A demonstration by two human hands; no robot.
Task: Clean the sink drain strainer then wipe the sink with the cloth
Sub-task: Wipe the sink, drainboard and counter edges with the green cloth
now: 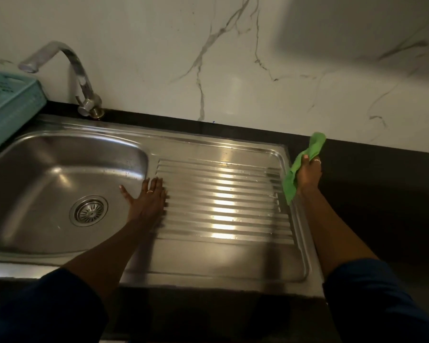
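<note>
Lower frame, nearest me: front rim of the sink (208,271), with both forearms reaching out over it.

Left grip (146,198), centre of frame: palm down, fingers straight and slightly spread. It rests on the ridge between the basin and the drainboard (223,201) and holds nothing.

Strainer (89,211), left of centre: seated in the drain, near the left thumb but apart from it. I see no debris on it, though the light is dim.

Right grip (308,173), right of centre: fingers curled round the green cloth (292,181). The cloth is bunched, with one tail above the fist and one below. It hangs at the drainboard's right edge, beside the dark worktop (372,184). I cannot tell whether the lower tail touches steel.

Judgement: the strainer step looks finished and the wipe is just beginning. The next move calls for laying the cloth flat on the ribs and sweeping left toward the basin. Droplets show there.

Upper left, farthest: tap (81,78) and teal basket (8,105).
</note>
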